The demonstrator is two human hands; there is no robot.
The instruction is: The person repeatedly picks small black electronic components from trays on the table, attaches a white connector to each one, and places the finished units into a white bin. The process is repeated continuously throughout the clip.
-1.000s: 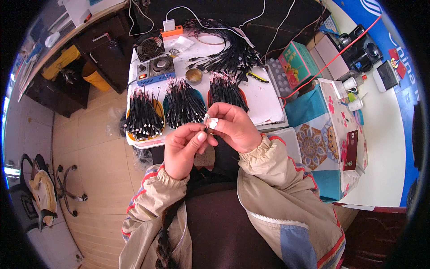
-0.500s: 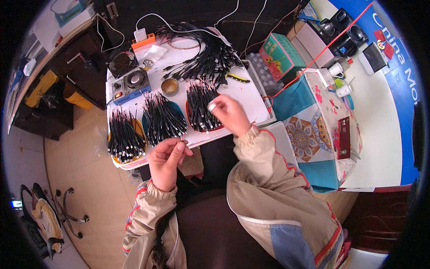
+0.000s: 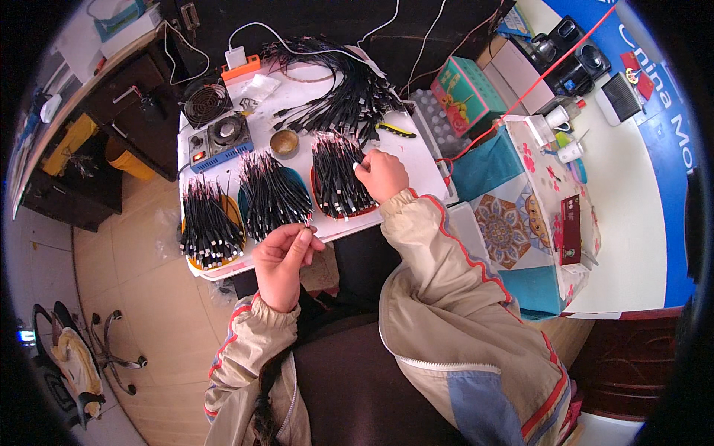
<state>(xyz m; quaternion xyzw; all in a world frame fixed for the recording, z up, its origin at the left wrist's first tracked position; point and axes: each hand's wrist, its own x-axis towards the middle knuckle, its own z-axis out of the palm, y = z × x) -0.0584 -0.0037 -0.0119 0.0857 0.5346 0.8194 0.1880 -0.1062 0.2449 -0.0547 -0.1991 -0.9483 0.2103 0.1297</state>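
Note:
My left hand [image 3: 281, 266] is closed in a pinch at the front edge of the white table [image 3: 416, 152]. Something tiny shows at its fingertips, too small to name. My right hand [image 3: 384, 177] has its fingers curled and its thumb at the right side of a bundle of short black cables [image 3: 338, 172] in a red tray; whether it grips one is hidden. Left of it, a second black cable bundle [image 3: 271, 195] lies in a teal tray, and a third bundle [image 3: 208, 223] in a yellow tray. Thin bare wires stick up at their far ends.
Behind the trays stand a small round tin [image 3: 284, 143] and a blue soldering station [image 3: 222, 145] with a lit switch. A larger cable heap [image 3: 349, 93] covers the table's back, with yellow-black cutters [image 3: 396, 130] beside it. An orange power strip [image 3: 240, 68] sits at the back left.
My right hand has moved slightly left and nearer the edge of the right bundle, its fingers more curled. The left hand has shifted a little right, still pinching. The view has shifted slightly.

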